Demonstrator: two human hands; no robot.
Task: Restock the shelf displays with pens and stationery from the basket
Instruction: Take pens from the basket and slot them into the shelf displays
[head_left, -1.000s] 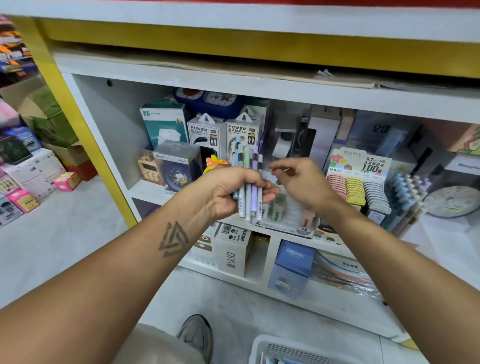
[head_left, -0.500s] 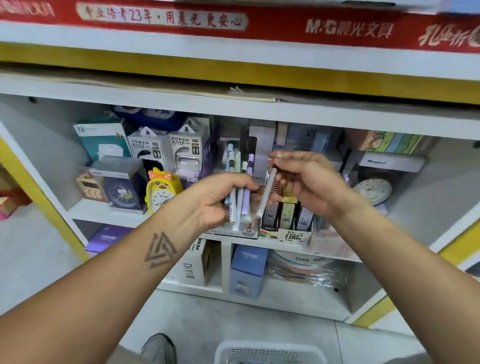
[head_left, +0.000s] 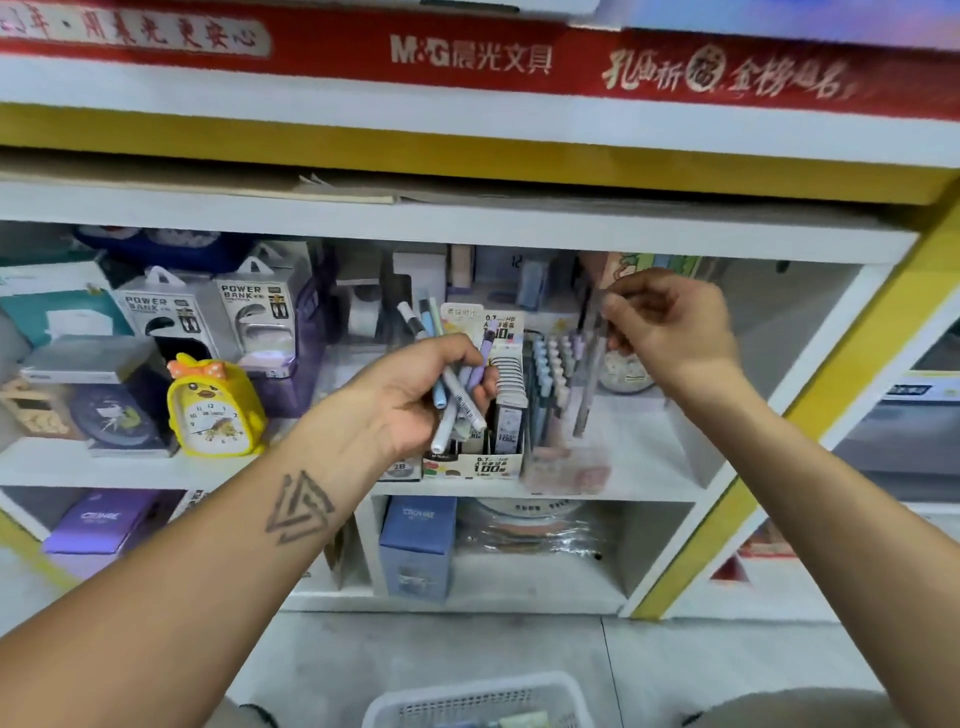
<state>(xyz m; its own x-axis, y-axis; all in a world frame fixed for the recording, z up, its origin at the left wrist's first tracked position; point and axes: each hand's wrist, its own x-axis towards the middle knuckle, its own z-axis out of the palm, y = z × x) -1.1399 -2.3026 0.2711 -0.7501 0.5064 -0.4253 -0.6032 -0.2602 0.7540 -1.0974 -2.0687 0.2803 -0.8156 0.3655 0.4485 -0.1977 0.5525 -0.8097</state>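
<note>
My left hand (head_left: 415, 389) grips a bundle of pastel pens (head_left: 457, 384), blue, white, green and purple, in front of the middle shelf. My right hand (head_left: 670, 327) is raised further right and pinches the top of one grey pen (head_left: 589, 384), which hangs blurred and upright over a clear pen display (head_left: 553, 395) with rows of pastel caps. A lead refill display box (head_left: 506, 415) stands between the two hands. The white mesh basket (head_left: 478, 701) sits on the floor at the bottom edge.
A yellow duck alarm clock (head_left: 215, 410), power bank boxes (head_left: 254, 317) and other clocks fill the left of the shelf (head_left: 649, 483). Blue and purple boxes (head_left: 415, 545) stand in the lower compartments. A yellow post (head_left: 810, 405) frames the right side.
My right hand drew one pen out of the bundle and carried it right, over the clear pen display. The view shifted right and up. My left hand still holds the remaining pens.
</note>
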